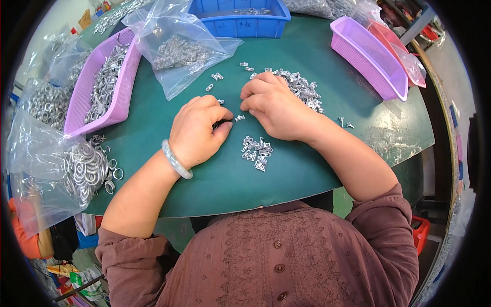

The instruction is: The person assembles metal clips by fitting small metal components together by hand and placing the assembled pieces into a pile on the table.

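Observation:
My left hand (197,128), with a pale bangle (176,160) at the wrist, rests over the green table (220,189). Its thumb and fingers close around a small dark object, mostly hidden. Across from it, my right hand (284,110) is closed with thumb and fingertips together; anything in the pinch is hidden. A single small silver metal buckle-like piece (240,118) lies between the hands. Beyond my right hand spreads a large pile of similar pieces (304,89). Nearer me sits a smaller pile (257,152). Several loose ones (217,77) lie past my left hand.
At left stand a purple basket (126,84) of metal parts and a heap of silver rings (84,171) by clear bags. A clear bag of parts (181,53) and a blue bin (243,28) are at the back. Another purple basket (365,61) is far right.

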`<state>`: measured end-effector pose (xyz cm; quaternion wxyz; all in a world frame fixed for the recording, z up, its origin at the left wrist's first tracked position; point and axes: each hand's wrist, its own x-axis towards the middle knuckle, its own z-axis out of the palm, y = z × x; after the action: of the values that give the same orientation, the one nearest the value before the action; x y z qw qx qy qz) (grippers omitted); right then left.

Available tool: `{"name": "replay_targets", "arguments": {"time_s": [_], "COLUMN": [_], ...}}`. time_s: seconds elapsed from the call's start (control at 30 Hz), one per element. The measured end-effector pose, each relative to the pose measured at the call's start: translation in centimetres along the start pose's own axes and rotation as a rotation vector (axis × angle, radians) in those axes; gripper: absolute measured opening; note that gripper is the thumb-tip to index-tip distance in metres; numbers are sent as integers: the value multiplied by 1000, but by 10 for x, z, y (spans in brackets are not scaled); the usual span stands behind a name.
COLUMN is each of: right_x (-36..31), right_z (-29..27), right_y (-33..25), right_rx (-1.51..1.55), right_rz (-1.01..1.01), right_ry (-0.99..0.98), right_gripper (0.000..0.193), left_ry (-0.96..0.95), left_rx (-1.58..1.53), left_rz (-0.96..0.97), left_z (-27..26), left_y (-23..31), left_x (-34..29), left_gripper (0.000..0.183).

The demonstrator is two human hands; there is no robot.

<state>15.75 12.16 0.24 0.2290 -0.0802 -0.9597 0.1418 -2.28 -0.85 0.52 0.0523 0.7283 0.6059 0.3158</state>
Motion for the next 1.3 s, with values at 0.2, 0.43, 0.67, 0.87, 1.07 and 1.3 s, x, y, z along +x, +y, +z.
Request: {"name": "replay_targets", "arguments": {"time_s": [0.2, 0.43, 0.67, 0.87, 1.07, 1.3], "right_x": [-1, 0, 0, 0, 0, 0], "right_z": [5, 6, 7, 5, 4, 0], "right_y": [-3, -4, -5, -6, -5, -4], "right_rx": [-23, 41, 123, 147, 216, 234], "right_rz": [-38, -74, -59, -43, -31, -29], "right_ry": [18, 60, 87, 65, 32, -2], "right_gripper": [8, 2, 2, 2, 5, 12], "left_ry": [1, -9, -8, -4, -22, -24], "left_rx": [8, 7, -31, -82, -135, -114], "left_rz": [5, 7, 37, 8, -37, 15], "left_z": [1, 0, 1, 2, 3, 2], "left_y": [0, 1, -1, -1, -1, -2], "left_x": [0, 0, 0, 0, 0, -1], "left_gripper": [13, 13, 10, 6, 6, 9]}}
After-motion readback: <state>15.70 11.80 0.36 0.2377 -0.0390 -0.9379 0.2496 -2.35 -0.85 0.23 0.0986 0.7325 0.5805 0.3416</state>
